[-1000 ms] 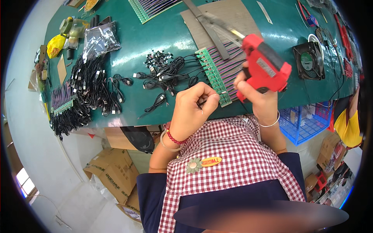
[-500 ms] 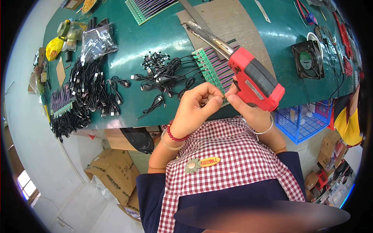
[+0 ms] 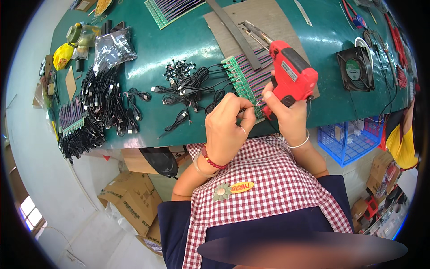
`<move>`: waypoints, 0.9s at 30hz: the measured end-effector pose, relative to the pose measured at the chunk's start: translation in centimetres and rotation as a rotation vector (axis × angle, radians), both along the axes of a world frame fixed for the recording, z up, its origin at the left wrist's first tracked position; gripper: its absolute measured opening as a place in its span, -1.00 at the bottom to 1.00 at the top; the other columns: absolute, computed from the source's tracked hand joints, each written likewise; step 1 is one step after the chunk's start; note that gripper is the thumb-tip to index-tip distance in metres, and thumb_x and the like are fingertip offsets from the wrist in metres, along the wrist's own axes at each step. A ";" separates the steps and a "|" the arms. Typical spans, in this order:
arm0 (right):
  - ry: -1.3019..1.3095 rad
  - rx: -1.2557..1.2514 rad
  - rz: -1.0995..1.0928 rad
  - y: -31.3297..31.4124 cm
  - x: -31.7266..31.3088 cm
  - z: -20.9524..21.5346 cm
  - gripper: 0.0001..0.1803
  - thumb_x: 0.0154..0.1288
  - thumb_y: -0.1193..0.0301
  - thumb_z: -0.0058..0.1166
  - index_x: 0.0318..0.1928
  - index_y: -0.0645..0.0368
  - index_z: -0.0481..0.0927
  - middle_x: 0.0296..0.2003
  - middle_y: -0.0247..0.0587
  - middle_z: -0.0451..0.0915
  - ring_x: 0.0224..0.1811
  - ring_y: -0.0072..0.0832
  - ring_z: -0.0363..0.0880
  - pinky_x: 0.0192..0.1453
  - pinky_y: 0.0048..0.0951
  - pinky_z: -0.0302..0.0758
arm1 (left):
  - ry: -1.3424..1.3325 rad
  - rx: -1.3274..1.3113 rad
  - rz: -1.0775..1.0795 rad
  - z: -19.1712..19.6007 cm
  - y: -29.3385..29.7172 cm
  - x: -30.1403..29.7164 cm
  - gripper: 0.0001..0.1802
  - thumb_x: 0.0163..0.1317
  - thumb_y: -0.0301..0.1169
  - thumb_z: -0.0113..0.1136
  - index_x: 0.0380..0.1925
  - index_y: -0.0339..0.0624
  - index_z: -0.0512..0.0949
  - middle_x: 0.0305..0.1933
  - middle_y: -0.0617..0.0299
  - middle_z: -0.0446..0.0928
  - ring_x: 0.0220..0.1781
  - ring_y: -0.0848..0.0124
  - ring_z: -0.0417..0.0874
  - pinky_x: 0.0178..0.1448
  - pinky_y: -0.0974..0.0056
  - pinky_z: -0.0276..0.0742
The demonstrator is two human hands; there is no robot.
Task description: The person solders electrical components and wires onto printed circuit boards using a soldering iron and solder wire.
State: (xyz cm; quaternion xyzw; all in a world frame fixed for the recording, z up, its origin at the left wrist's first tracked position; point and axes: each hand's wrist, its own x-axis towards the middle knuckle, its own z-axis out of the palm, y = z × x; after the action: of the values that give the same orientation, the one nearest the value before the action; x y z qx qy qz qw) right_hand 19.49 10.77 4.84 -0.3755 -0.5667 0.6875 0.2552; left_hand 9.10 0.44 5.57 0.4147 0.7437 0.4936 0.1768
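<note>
My right hand (image 3: 291, 122) is wrapped round the handle of a red and black soldering gun (image 3: 286, 74), whose metal tip points up and away to the left. My left hand (image 3: 225, 127) is closed in a pinch on a thin wire (image 3: 253, 106) at the near end of a green circuit board panel (image 3: 244, 83). Black cables run to the panel's left side, and purple and black wires stretch from its right side. Across those wires lies a flat metal bar (image 3: 237, 36). The left fingers partly hide the wire they pinch.
A brown board (image 3: 286, 31) lies beneath the wired panel on the green table (image 3: 148, 80). Black cables (image 3: 188, 89) lie left of it, with a big cable bundle (image 3: 96, 101) farther left. At right stand a black fan (image 3: 354, 69) and, below the table, a blue crate (image 3: 345, 143).
The soldering gun has turned more upright in my right hand, which now grips its handle fully. My hands have moved apart, and my left hand has rolled over, still pinching.
</note>
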 end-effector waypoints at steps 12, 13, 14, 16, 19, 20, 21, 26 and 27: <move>0.013 -0.005 0.114 -0.5 1.2 0.0 -0.55 0.10 0.59 0.11 0.04 0.30 0.36 -0.37 -0.35 0.51 -0.39 -0.67 0.44 -0.30 -0.60 0.41 | -0.017 0.003 -0.019 0.3 0.2 -0.1 -0.90 -0.03 -0.63 0.19 -0.48 -0.29 0.47 -0.55 0.28 0.38 -0.64 0.60 0.34 -0.58 0.48 0.21; -0.011 0.070 0.165 -0.1 1.1 0.4 -0.74 0.10 0.55 0.13 -0.16 0.26 0.45 -0.44 -0.40 0.50 -0.43 -0.67 0.44 -0.33 -0.58 0.40 | -0.013 -0.010 -0.045 0.4 0.0 -0.3 -0.90 -0.02 -0.63 0.19 -0.48 -0.29 0.48 -0.55 0.28 0.38 -0.64 0.60 0.35 -0.58 0.48 0.22; -0.036 0.146 0.215 0.2 1.1 0.6 -0.91 0.10 0.51 0.15 -0.37 0.23 0.54 -0.51 -0.45 0.50 -0.48 -0.67 0.44 -0.37 -0.56 0.40 | -0.010 -0.023 -0.072 0.4 0.0 -0.3 -0.91 -0.01 -0.63 0.18 -0.47 -0.29 0.49 -0.55 0.29 0.38 -0.63 0.60 0.35 -0.57 0.48 0.23; -0.071 0.137 0.226 0.4 1.1 0.7 -0.91 0.10 0.51 0.16 -0.36 0.23 0.54 -0.49 -0.45 0.51 -0.47 -0.67 0.44 -0.36 -0.56 0.40 | 0.008 -0.029 -0.056 0.4 -0.1 -0.2 -0.91 -0.02 -0.63 0.19 -0.47 -0.28 0.49 -0.54 0.29 0.39 -0.62 0.59 0.36 -0.56 0.47 0.25; -0.099 0.086 0.188 0.7 1.5 1.0 -0.75 0.08 0.54 0.15 -0.19 0.28 0.49 -0.43 -0.39 0.52 -0.42 -0.65 0.46 -0.31 -0.57 0.41 | 0.170 -0.031 -0.015 -0.3 -0.1 -1.0 -0.89 -0.04 -0.62 0.21 -0.47 -0.26 0.50 -0.45 0.27 0.44 -0.57 0.54 0.39 -0.52 0.43 0.31; -0.088 0.040 0.145 0.9 1.7 1.0 -0.59 0.06 0.58 0.15 -0.02 0.33 0.42 -0.38 -0.31 0.53 -0.38 -0.62 0.48 -0.26 -0.58 0.42 | 0.315 -0.033 0.015 -0.6 0.0 -1.5 -0.88 -0.05 -0.61 0.22 -0.46 -0.24 0.51 -0.37 0.25 0.47 -0.55 0.51 0.41 -0.50 0.40 0.34; -0.086 0.040 0.152 1.1 2.1 0.8 -0.59 0.06 0.58 0.15 -0.02 0.33 0.42 -0.38 -0.31 0.53 -0.38 -0.62 0.48 -0.26 -0.58 0.42 | 0.317 -0.034 0.022 -0.8 0.1 -1.8 -0.88 -0.05 -0.61 0.22 -0.46 -0.24 0.51 -0.37 0.25 0.47 -0.55 0.51 0.41 -0.50 0.40 0.34; -0.026 -0.052 -0.017 1.1 5.7 -0.2 -0.68 0.12 0.54 0.13 -0.08 0.32 0.45 -0.47 -0.32 0.50 -0.51 -0.62 0.45 -0.41 -0.60 0.37 | 0.476 -0.179 0.071 -2.3 0.9 -2.8 -0.87 -0.08 -0.56 0.24 -0.47 -0.18 0.52 -0.02 0.14 0.48 -0.46 0.39 0.51 -0.41 0.34 0.46; -0.012 -0.097 -0.017 1.1 6.6 -0.7 -0.75 0.12 0.51 0.19 -0.17 0.29 0.51 -0.46 -0.37 0.52 -0.51 -0.68 0.45 -0.44 -0.63 0.37 | 0.519 -0.186 0.068 -2.6 1.1 -2.9 -0.88 -0.08 -0.55 0.23 -0.48 -0.17 0.51 -0.01 0.13 0.48 -0.43 0.37 0.53 -0.40 0.33 0.49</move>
State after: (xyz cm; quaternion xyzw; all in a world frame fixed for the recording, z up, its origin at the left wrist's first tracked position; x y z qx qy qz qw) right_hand 26.08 11.84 4.17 -0.3963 -0.5311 0.7098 0.2390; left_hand 6.18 1.56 3.00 0.4841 0.8196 0.3063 0.0009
